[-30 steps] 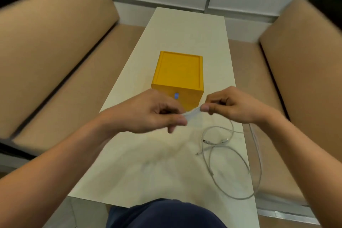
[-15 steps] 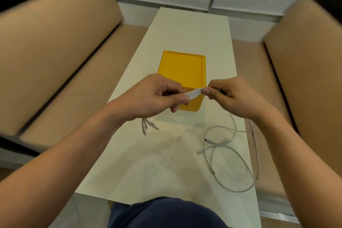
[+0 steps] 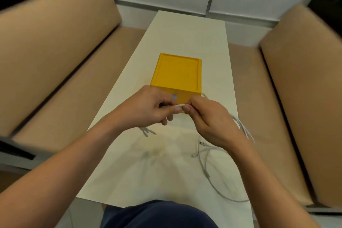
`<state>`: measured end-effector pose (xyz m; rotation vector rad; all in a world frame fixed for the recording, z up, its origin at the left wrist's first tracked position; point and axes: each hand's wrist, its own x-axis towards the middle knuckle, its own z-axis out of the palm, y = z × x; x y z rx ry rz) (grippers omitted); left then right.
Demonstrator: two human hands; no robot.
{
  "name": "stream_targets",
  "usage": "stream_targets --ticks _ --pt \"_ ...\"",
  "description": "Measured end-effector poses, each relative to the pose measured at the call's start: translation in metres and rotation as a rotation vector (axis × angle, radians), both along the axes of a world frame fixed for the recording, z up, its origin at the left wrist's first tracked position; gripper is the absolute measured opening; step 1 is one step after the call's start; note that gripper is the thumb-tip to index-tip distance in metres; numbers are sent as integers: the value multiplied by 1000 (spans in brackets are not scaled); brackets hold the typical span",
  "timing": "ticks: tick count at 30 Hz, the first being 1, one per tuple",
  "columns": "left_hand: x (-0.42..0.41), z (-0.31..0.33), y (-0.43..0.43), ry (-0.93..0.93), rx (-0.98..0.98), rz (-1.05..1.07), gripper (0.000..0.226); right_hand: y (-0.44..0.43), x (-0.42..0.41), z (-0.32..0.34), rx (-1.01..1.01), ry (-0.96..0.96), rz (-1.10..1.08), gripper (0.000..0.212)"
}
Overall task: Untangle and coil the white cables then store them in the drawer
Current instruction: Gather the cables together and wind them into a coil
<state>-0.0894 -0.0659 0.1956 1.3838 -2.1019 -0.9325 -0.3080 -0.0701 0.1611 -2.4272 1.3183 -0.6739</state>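
- My left hand [image 3: 148, 109] and right hand [image 3: 209, 118] meet above the table [image 3: 185, 33], each pinching one end of a short bundle of white cables [image 3: 180, 105] held taut between them.
- Connector ends [image 3: 147, 131] dangle below my left hand, and more strands trail from my right hand toward the table's right edge.
- A loose white cable [image 3: 209, 163] lies in open loops on the near right of the table.
- The yellow drawer box [image 3: 177, 72] stands just beyond my hands, mid-table.
- Tan cushioned benches [image 3: 55, 42] flank the table.
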Motion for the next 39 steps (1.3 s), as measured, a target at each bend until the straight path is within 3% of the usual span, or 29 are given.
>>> stream_targets --ticks 5,10,12,14,17,19,22,28,33,37,39 --pt "-1 -1 -2 -40 -7 111 38 -4 -11 19 -201 124 42 30" --pt "0 1 -1 300 166 -6 26 -25 -28 33 -118 92 44 31" --pt "3 0 -1 336 263 -53 20 -26 -32 41 -120 46 54 29" --pt "3 -5 -4 233 277 -31 18 -22 -31 46 -124 65 91 26" --pt "4 -6 -5 40 140 -42 23 -22 -32 41 -120 111 86 26" --pt "5 -4 -1 60 143 -77 30 -28 -38 34 -102 130 48 26" --pt "5 -6 4 185 302 -82 42 -32 -44 28 -65 172 48 23" --pt "12 -9 0 91 293 -103 31 -30 -46 37 22 179 149 40" --pt "14 -4 5 87 363 -212 26 -30 -49 42 28 231 165 40" --pt "16 -9 0 -153 151 -113 26 -19 -37 52 -68 313 198 33" --pt "15 -5 3 -187 87 -86 27 -18 -36 55 -49 271 235 33"
